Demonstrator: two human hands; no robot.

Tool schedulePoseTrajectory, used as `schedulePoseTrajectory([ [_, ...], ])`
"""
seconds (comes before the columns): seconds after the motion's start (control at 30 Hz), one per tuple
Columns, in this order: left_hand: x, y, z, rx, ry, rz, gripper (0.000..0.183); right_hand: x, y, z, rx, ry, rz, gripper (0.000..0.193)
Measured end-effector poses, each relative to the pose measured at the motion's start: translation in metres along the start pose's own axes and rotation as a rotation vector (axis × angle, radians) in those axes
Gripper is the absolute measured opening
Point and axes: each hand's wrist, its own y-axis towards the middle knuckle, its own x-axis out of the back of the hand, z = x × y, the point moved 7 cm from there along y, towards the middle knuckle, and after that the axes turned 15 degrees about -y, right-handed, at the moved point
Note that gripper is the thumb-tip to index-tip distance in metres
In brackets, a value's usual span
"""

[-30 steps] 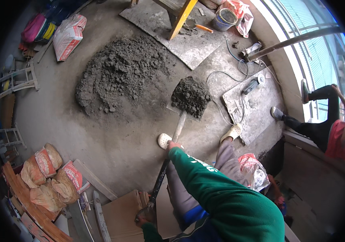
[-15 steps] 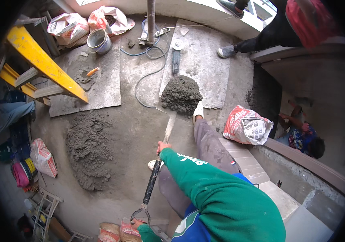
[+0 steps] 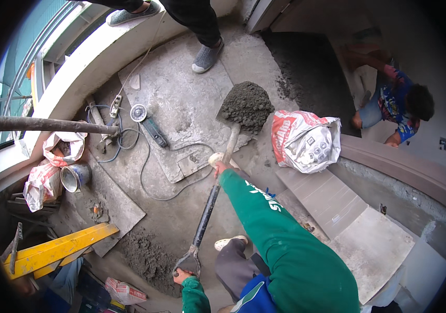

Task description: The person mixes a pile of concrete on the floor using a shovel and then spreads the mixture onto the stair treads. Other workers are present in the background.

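Note:
A long shovel (image 3: pixel 205 219) slants across the middle, its blade heaped with wet grey mortar (image 3: pixel 249 107). My right hand (image 3: pixel 222 169) is wrapped round the shaft below the blade, the green-sleeved arm stretched forward. Lower down, my left hand (image 3: pixel 184 275) grips the handle at the shaft's end. The loaded blade is up near a red and white cement bag (image 3: pixel 306 141), just left of it. A larger pile of mortar (image 3: pixel 150 258) lies on the floor to the left, partly cut off by the ladder and the shovel handle.
An angle grinder (image 3: pixel 149 125) with its cord lies on a board. A person's shoe (image 3: pixel 208 57) rests at the top. Another person (image 3: pixel 397 104) crouches beyond the right-hand sill, near dark wet mortar (image 3: pixel 311 68). A yellow ladder (image 3: pixel 61 250), bucket (image 3: pixel 76 177) and bags stand left.
The view has swung to the right. The loaded shovel has moved right, off the board, toward the cement bag and the doorway. Both hands keep their hold.

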Motion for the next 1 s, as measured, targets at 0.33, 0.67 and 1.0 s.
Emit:
schedulePoseTrajectory([
  [0.33, -0.339, -0.221, 0.043, 0.476, 0.092, 0.39, 0.02, 0.29, 0.173, 0.242, 0.134, -0.324, -0.49, 0.029],
  [0.67, -0.417, -0.269, 0.023, 1.162, -0.138, 0.712, 0.015, 0.408, 0.058, 0.295, 0.146, -0.532, -0.915, 0.052],
  [1.0, -0.246, -0.135, -0.025, 0.557, -0.018, 0.965, 0.014, 0.28, 0.039, 0.138, 0.116, -0.006, -0.593, 0.061],
])
